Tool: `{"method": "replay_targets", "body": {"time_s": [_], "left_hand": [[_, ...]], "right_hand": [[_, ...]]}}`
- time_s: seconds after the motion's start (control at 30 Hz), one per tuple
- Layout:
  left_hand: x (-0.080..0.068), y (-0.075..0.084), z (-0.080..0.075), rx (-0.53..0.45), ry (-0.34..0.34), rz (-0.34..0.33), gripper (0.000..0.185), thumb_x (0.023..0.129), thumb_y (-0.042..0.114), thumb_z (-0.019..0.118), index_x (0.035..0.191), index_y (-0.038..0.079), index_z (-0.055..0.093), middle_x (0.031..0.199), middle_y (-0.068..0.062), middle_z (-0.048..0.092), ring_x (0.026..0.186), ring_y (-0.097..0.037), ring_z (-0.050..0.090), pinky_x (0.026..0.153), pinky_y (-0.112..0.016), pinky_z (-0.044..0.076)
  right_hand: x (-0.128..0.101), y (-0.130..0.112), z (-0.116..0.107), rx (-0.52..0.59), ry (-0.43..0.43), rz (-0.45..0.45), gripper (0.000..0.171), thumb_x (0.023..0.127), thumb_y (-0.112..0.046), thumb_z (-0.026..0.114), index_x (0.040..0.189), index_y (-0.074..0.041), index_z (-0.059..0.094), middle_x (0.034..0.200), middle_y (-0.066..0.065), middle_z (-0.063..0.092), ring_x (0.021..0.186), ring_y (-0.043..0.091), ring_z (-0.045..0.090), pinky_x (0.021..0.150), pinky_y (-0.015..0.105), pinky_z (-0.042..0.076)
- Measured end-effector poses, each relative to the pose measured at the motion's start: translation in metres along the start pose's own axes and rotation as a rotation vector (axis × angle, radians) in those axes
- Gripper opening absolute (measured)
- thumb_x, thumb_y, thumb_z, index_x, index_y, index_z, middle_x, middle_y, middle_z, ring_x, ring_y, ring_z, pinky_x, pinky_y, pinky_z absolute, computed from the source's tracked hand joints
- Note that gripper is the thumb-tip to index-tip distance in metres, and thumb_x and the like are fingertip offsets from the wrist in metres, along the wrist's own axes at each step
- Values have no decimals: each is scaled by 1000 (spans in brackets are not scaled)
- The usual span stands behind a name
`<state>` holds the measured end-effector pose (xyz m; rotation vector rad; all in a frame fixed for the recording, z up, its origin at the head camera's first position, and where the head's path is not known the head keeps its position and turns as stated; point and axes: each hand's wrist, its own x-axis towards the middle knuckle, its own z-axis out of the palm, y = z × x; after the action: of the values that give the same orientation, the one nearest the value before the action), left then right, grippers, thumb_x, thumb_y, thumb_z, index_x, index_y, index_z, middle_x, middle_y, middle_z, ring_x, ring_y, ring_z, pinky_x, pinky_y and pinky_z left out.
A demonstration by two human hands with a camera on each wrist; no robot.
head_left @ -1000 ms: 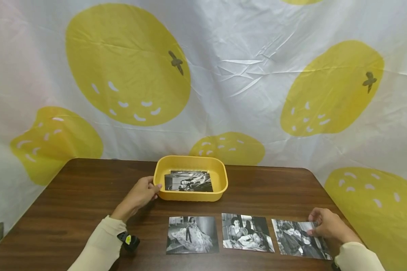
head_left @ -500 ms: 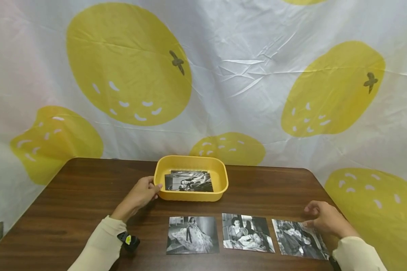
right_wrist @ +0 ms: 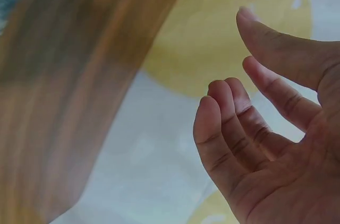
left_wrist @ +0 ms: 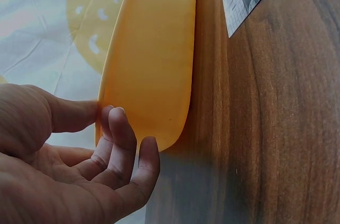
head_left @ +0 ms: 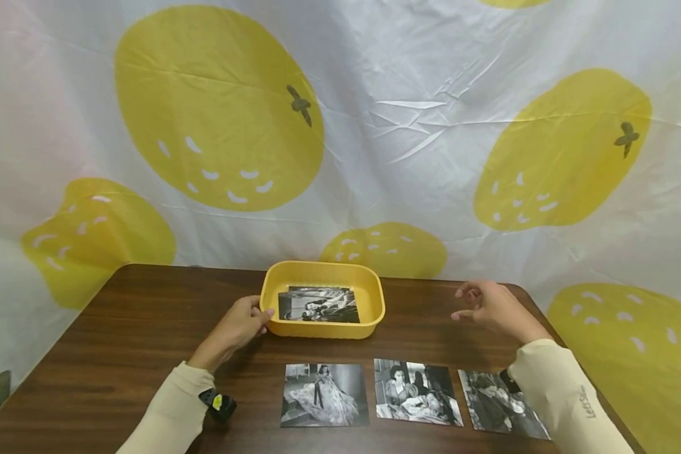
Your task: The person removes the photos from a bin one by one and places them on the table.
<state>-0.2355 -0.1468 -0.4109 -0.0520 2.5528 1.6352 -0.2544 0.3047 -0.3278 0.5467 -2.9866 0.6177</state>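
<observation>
A yellow tray point(head_left: 323, 329) stands mid-table with a black-and-white photo point(head_left: 320, 304) lying in it. My left hand point(head_left: 256, 313) holds the tray's left end, thumb on the rim and fingers against the outer wall. The left wrist view shows the left hand point(left_wrist: 109, 120) with thumb and forefinger meeting at the rim of the tray point(left_wrist: 154, 59). My right hand point(head_left: 470, 304) hovers above the table to the right of the tray, fingers loosely curled, holding nothing. In the right wrist view the right hand point(right_wrist: 249, 102) is likewise empty.
Three black-and-white photos lie in a row along the near edge: left photo point(head_left: 325, 394), middle photo point(head_left: 417, 398), right photo point(head_left: 496, 407), the last partly under my right sleeve. A lemon-print sheet point(head_left: 374, 126) hangs behind the brown wooden table point(head_left: 136, 315).
My right hand has lifted off the right photo and moved up and left, to beside the tray. The left hand, tray and photos have stayed put.
</observation>
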Motion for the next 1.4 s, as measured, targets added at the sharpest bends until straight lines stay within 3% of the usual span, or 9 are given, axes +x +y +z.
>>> {"method": "replay_targets", "body": {"time_s": [0.2, 0.33, 0.6, 0.83, 1.17, 1.4], "left_hand": [[0, 0, -1, 0, 4, 14, 43, 104, 9, 55, 140, -14, 45, 78, -11, 59, 69, -19, 56, 56, -26, 41], [0, 0, -1, -2, 5, 11, 43, 104, 10, 55, 139, -13, 46, 77, -10, 58, 69, -20, 55, 57, -27, 41], [-1, -2, 2, -5, 5, -5, 44, 104, 10, 55, 140, -13, 45, 76, -9, 58, 68, -20, 55, 57, -27, 41], [1, -1, 1, -1, 12, -9, 44, 104, 11, 56, 140, -12, 46, 74, -8, 57, 66, -19, 54, 55, -26, 41], [0, 0, 1, -16, 10, 0, 45, 104, 9, 55, 141, -14, 44, 77, -10, 58, 68, -19, 56, 55, -24, 40], [0, 1, 1, -16, 16, 9, 43, 104, 9, 55, 139, -14, 45, 77, -9, 58, 67, -17, 55, 53, -23, 39]], "right_hand": [[32, -38, 1, 47, -25, 7, 33, 86, -20, 83, 108, -4, 66, 108, 16, 65, 86, 26, 61, 79, 48, 52], [49, -57, 13, 43, -12, -35, 36, 85, -21, 84, 110, -2, 67, 109, 18, 66, 83, 23, 64, 77, 46, 54], [78, -92, 49, 33, -63, -128, 40, 84, -20, 85, 114, 0, 68, 108, 17, 68, 102, 35, 63, 88, 49, 52], [100, -117, 82, 40, -151, -131, 47, 84, -24, 85, 120, 0, 66, 119, 20, 65, 113, 38, 60, 94, 49, 50], [118, -127, 131, -43, -197, -98, 74, 73, -27, 93, 132, 4, 60, 132, 22, 60, 125, 38, 54, 107, 47, 42], [121, -123, 149, -154, -197, -52, 64, 74, -24, 92, 126, -1, 62, 128, 22, 57, 121, 40, 55, 104, 49, 44]]}}
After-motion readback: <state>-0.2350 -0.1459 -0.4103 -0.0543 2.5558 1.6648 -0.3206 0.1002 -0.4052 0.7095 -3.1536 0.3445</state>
